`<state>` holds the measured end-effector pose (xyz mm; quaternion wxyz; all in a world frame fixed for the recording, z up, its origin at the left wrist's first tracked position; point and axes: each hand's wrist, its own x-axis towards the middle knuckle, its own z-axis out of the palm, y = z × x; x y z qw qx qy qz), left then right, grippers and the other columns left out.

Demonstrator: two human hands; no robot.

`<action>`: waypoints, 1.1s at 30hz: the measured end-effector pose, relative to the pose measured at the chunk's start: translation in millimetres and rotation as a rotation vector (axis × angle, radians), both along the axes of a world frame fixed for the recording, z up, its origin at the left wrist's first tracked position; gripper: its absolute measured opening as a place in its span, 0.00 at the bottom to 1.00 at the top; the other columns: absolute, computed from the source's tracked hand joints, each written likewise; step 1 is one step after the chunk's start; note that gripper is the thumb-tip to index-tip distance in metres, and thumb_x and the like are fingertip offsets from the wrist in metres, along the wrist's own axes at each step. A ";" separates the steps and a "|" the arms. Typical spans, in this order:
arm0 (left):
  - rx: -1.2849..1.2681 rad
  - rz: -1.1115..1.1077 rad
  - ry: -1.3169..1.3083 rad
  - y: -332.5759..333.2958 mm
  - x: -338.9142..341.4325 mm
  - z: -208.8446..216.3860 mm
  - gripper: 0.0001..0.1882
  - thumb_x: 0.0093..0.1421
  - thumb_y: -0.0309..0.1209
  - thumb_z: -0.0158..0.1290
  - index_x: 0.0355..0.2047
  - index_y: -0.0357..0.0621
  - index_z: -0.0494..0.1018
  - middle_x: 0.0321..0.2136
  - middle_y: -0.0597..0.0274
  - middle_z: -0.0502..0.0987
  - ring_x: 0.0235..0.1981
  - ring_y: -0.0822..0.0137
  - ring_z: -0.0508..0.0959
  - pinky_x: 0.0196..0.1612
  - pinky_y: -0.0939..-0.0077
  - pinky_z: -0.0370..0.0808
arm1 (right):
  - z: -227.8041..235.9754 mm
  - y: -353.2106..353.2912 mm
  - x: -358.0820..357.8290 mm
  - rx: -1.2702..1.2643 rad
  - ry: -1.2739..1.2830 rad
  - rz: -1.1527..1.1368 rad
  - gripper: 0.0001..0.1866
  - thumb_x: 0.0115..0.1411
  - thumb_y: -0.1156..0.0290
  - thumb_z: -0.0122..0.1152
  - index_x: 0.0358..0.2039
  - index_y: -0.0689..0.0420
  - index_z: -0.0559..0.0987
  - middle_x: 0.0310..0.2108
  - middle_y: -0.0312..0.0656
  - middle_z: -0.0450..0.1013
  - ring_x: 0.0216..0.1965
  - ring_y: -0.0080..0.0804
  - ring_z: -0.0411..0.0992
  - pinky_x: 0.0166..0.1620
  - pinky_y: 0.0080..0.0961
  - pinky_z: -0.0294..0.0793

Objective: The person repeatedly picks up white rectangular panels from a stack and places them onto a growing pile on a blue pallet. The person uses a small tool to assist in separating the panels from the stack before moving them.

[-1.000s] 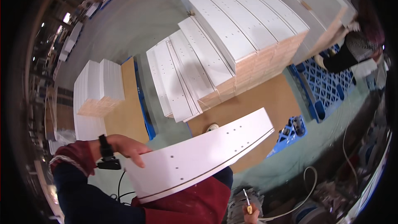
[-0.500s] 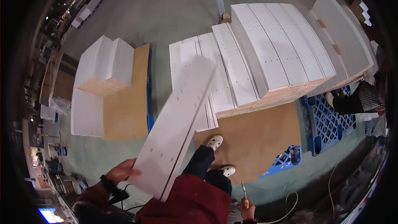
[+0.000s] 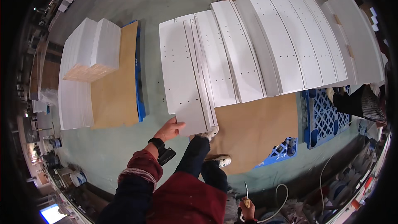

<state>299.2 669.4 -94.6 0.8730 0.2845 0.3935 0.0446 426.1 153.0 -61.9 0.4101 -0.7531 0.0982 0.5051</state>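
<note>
Two hands are occupied: the left hand point(image 3: 169, 130) pinches the near end of a white board point(image 3: 193, 121) at the left side of the stacked boards point(image 3: 292, 37), while the right hand point(image 3: 248, 211) grips a yellow-handled screwdriver point(image 3: 247, 202). Beyond, brown sheeting point(image 3: 257, 128) lies before the stack, near a blue pallet point(image 3: 327, 116).
</note>
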 end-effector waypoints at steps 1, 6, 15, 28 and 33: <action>0.004 -0.044 0.054 2.1 1.9 -7.0 0.23 0.52 0.31 0.50 0.48 0.41 0.59 0.42 0.60 0.68 0.41 0.64 0.70 0.40 0.63 0.70 | -0.4 2.2 -2.9 -0.006 0.011 -0.011 0.09 0.46 0.78 0.55 0.31 0.60 0.71 0.21 0.32 0.68 0.23 0.16 0.66 0.26 0.14 0.66; 0.087 -0.229 0.314 8.6 4.2 -41.1 0.21 0.52 0.29 0.49 0.47 0.38 0.62 0.40 0.60 0.69 0.39 0.65 0.72 0.39 0.64 0.71 | 6.9 56.4 5.4 -0.047 -0.045 0.111 0.11 0.46 0.77 0.57 0.33 0.60 0.72 0.21 0.32 0.67 0.24 0.17 0.64 0.28 0.14 0.65; 1.031 -0.784 0.695 52.9 104.0 -14.7 0.21 0.52 0.38 0.49 0.38 0.32 0.65 0.27 0.59 0.74 0.24 0.62 0.75 0.25 0.69 0.72 | -5.4 60.9 -12.0 -0.152 -0.154 0.139 0.12 0.46 0.75 0.59 0.34 0.59 0.73 0.20 0.31 0.68 0.23 0.13 0.64 0.27 0.13 0.65; 0.843 -0.344 0.535 -28.7 267.7 -72.5 0.29 0.44 0.38 0.59 0.38 0.32 0.59 0.27 0.58 0.72 0.19 0.72 0.73 0.16 0.82 0.71 | 10.2 88.1 -41.1 -0.194 -0.145 0.038 0.15 0.45 0.70 0.61 0.35 0.58 0.72 0.20 0.35 0.68 0.24 0.17 0.64 0.30 0.18 0.66; 0.488 -0.303 0.353 10.0 244.9 -82.5 0.20 0.47 0.36 0.56 0.37 0.40 0.65 0.30 0.61 0.71 0.28 0.73 0.73 0.26 0.77 0.73 | 7.7 88.8 -53.0 -0.159 -0.142 -0.055 0.15 0.45 0.70 0.61 0.35 0.59 0.73 0.21 0.37 0.69 0.24 0.18 0.65 0.30 0.18 0.67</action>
